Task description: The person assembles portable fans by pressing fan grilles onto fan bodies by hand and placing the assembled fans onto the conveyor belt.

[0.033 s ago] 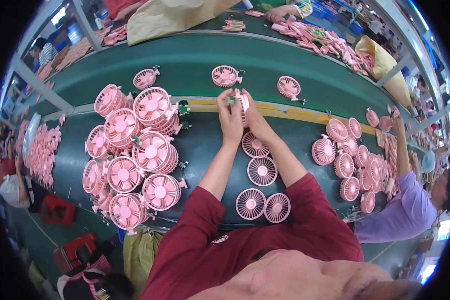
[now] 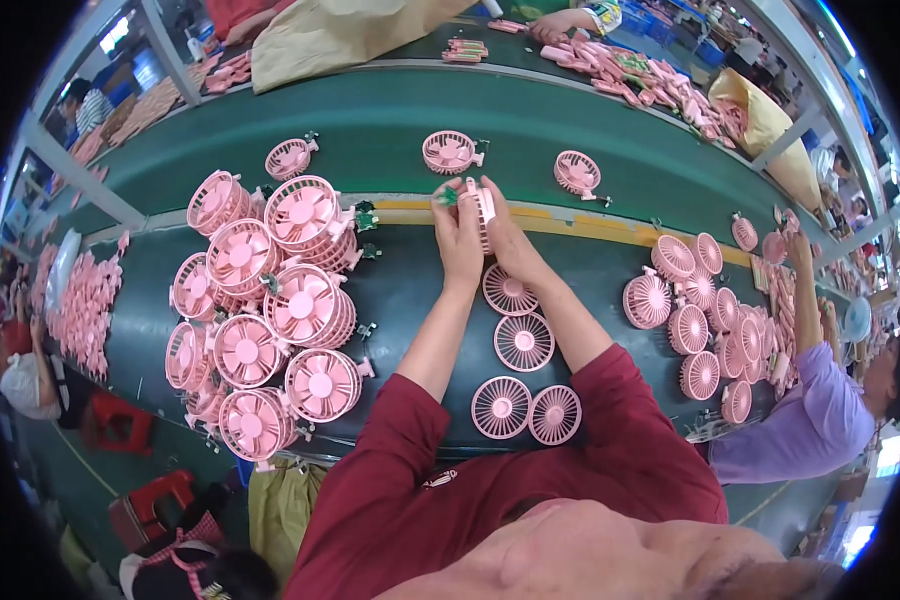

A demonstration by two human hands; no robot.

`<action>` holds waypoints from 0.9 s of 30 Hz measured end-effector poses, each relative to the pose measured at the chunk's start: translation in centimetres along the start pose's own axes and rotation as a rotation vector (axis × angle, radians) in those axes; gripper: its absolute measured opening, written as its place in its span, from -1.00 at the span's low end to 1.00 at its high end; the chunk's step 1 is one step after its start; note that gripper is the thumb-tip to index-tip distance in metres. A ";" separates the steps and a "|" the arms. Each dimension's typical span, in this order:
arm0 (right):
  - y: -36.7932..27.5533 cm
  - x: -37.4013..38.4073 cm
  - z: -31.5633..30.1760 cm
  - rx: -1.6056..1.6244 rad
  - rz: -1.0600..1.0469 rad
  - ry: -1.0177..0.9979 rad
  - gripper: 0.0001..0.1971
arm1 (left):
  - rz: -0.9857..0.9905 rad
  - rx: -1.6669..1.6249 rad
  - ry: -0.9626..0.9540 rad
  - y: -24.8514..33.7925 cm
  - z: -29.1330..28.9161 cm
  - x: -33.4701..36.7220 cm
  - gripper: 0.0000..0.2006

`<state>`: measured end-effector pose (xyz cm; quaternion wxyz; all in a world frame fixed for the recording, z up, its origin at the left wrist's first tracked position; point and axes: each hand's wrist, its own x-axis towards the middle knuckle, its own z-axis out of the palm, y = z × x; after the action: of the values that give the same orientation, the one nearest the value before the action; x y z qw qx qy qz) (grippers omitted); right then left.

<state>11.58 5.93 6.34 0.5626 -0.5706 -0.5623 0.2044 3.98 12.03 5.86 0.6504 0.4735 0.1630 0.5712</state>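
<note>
Over the near edge of the green conveyor, both my hands hold a pink fan head (image 2: 486,222) turned edge-on. My left hand (image 2: 458,240) grips its left side, with a small green circuit board (image 2: 447,196) at the fingertips. My right hand (image 2: 507,238) is closed round the right side. Just below my hands lies a round pink fan grille (image 2: 509,290), with a second grille (image 2: 524,343) nearer me. Two more, a left grille (image 2: 501,408) and a right grille (image 2: 554,415), lie side by side close to my body.
Stacked pink fan heads (image 2: 305,303) with small boards stand to my left. Stacked grilles (image 2: 690,330) are at the right, beside a co-worker in a purple sleeve (image 2: 820,400). Single fan heads (image 2: 450,152) lie on the conveyor (image 2: 370,110). Pink handle parts (image 2: 650,85) are heaped beyond.
The green board at my left fingertips has shifted slightly left and shows more plainly. The fan head has tilted a little between my hands.
</note>
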 end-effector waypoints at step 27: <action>2.4 3.1 -3.8 -0.181 0.022 0.228 -0.57 | -0.034 0.376 -0.168 -0.5 -0.4 0.2 -0.57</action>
<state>16.70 7.68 6.52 0.5665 -0.6447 -0.5047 0.0929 4.05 12.48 5.33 0.5715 0.6296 0.2198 0.4783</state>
